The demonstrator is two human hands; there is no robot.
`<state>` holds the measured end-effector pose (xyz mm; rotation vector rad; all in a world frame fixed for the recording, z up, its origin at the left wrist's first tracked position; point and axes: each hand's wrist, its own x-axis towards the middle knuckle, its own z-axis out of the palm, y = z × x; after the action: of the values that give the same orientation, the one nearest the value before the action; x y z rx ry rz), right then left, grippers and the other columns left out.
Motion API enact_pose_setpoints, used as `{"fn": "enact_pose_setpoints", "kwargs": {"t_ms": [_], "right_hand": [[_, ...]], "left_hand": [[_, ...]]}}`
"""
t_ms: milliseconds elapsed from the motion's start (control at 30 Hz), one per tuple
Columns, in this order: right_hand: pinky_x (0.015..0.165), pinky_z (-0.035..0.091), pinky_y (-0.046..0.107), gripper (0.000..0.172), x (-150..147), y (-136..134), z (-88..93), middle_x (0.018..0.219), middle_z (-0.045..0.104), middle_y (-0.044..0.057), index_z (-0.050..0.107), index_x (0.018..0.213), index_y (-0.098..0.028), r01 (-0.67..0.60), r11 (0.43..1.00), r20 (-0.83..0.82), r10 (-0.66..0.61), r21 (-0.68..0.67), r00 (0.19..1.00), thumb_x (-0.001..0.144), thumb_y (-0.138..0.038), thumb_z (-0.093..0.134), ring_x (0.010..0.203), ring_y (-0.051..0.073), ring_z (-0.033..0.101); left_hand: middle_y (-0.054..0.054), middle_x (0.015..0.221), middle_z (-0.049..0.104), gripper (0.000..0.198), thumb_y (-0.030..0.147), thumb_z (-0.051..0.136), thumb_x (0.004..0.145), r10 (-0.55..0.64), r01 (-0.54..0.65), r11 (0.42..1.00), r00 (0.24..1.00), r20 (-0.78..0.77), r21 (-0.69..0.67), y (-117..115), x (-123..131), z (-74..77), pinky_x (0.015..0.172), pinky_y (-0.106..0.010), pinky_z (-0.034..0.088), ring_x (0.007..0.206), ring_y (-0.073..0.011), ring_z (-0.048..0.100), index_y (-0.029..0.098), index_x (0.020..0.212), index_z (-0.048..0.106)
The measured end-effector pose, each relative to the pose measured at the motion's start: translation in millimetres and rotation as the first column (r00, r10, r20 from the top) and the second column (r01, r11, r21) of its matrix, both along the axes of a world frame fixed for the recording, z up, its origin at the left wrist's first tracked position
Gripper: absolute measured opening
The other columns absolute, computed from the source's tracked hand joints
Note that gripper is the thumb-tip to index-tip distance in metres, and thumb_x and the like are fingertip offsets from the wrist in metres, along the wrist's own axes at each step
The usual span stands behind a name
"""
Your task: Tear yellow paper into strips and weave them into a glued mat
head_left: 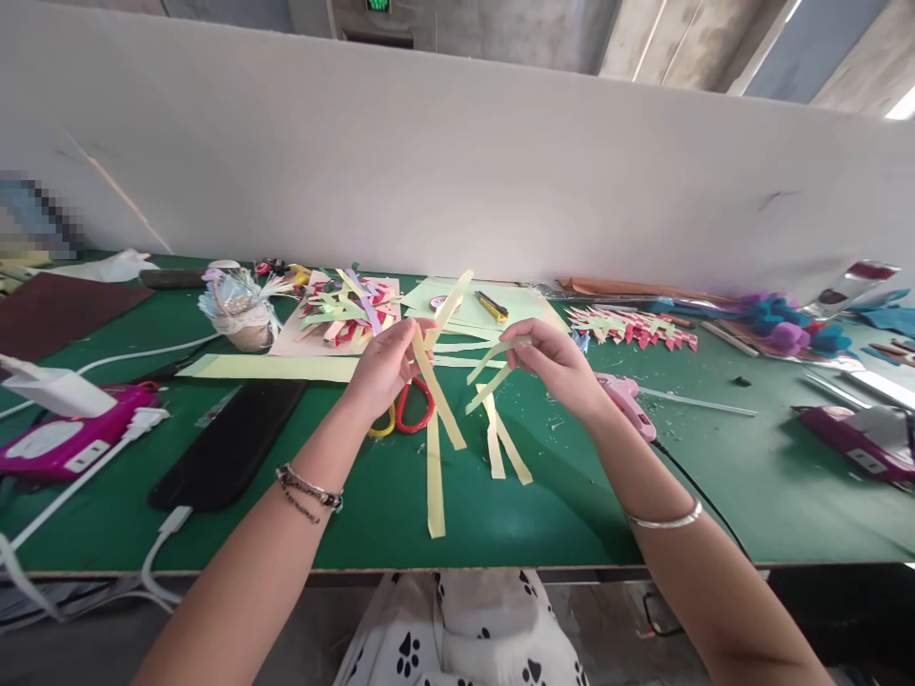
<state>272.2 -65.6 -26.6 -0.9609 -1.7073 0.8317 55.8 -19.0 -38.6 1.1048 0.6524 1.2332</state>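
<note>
Pale yellow paper strips [437, 381] are pinched between the fingers of my left hand [386, 367]; one sticks up past the fingertips and another hangs down. My right hand [550, 360] pinches a folded pale green paper strip [492, 385], whose two ends point left toward the other hand. Below it, a folded cream strip [493, 438] lies on the green table. Scissors with red and yellow handles [416, 405] lie just beyond my left fingers, their blades hidden. A pink glue gun [627, 405] rests beside my right wrist.
Colourful paper scraps [347, 310] lie at the back, near light green sheets with a yellow utility knife [492, 305]. A woven basket [247, 310] stands at the back left. A black phone [229, 443] and a magenta power strip [78, 433] are at left. A white partition [457, 171] rises behind.
</note>
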Motion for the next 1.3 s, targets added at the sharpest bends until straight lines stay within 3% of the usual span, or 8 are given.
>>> {"fn": "enact_pose_setpoints", "kwargs": {"t_ms": [133,233,333,600,867,1133,1300], "right_hand": [[0.051,0.031,0.023,0.016,-8,-8,31.3,0.069,0.051,-0.001,0.056,0.093,-0.019,-0.055,0.993,0.297,0.021,0.105,0.955,0.081,-0.018,0.045,0.053,0.008,0.037],[0.048,0.029,0.021,0.021,-15,-8,55.3,0.065,0.051,-0.002,0.060,0.088,-0.019,-0.206,0.972,0.545,0.113,0.112,0.831,0.076,-0.012,0.043,0.051,0.007,0.036],[0.051,0.032,0.021,0.024,-25,-4,69.5,0.070,0.058,-0.001,0.062,0.082,-0.018,-0.352,0.928,0.669,0.186,0.121,0.720,0.073,-0.009,0.042,0.056,0.009,0.043],[0.062,0.037,0.023,0.027,-38,5,66.8,0.075,0.059,0.002,0.064,0.085,-0.017,-0.417,0.873,0.719,0.120,0.252,0.684,0.075,-0.009,0.041,0.069,0.011,0.049],[0.060,0.038,0.024,0.026,-13,-2,84.0,0.082,0.060,0.004,0.063,0.090,-0.017,-0.298,0.895,0.702,-0.023,0.333,0.712,0.076,-0.009,0.042,0.070,0.012,0.051],[0.060,0.040,0.026,0.025,-1,-18,96.1,0.085,0.061,0.003,0.063,0.090,-0.022,-0.260,0.882,0.716,-0.115,0.392,0.688,0.080,-0.014,0.042,0.070,0.013,0.053],[0.063,0.041,0.025,0.024,-5,-18,95.3,0.084,0.061,0.003,0.064,0.088,-0.020,-0.305,0.877,0.747,-0.088,0.372,0.659,0.079,-0.012,0.043,0.072,0.012,0.053]], "left_hand": [[0.004,0.064,0.053,0.017,0.031,0.063,0.078,-0.024,0.035,0.982,0.998,0.058,-0.186,-3,2,6.0,0.050,-0.017,0.048,0.052,-0.0045,0.054,0.015,0.080,0.066],[0.003,0.066,0.054,0.015,0.024,0.055,0.084,-0.036,0.072,0.955,0.991,0.127,-0.289,-4,2,8.1,0.044,-0.012,0.045,0.047,-0.0014,0.052,0.013,0.081,0.065],[0.003,0.065,0.054,0.016,0.022,0.052,0.087,-0.038,0.106,0.929,0.980,0.193,-0.354,-2,1,6.6,0.039,-0.009,0.042,0.043,0.0005,0.048,0.012,0.081,0.064],[0.002,0.057,0.056,0.019,0.025,0.050,0.088,-0.108,0.169,0.901,0.979,0.170,-0.400,0,1,1.6,0.043,-0.013,0.046,0.045,-0.0042,0.052,0.015,0.088,0.066],[0.002,0.069,0.058,0.010,0.018,0.053,0.085,-0.178,0.275,0.907,0.937,0.301,-0.318,0,-4,3.4,0.050,-0.014,0.048,0.055,-0.0039,0.057,0.014,0.082,0.062],[0.002,0.067,0.061,0.012,0.018,0.050,0.087,-0.043,0.151,0.930,0.950,0.310,-0.335,6,-7,1.7,0.054,-0.013,0.048,0.059,-0.0045,0.059,0.016,0.083,0.062],[0.002,0.070,0.062,0.008,0.019,0.054,0.084,-0.113,0.202,0.937,0.947,0.299,-0.286,5,-6,2.5,0.055,-0.014,0.048,0.060,-0.0051,0.059,0.016,0.083,0.062]]}}
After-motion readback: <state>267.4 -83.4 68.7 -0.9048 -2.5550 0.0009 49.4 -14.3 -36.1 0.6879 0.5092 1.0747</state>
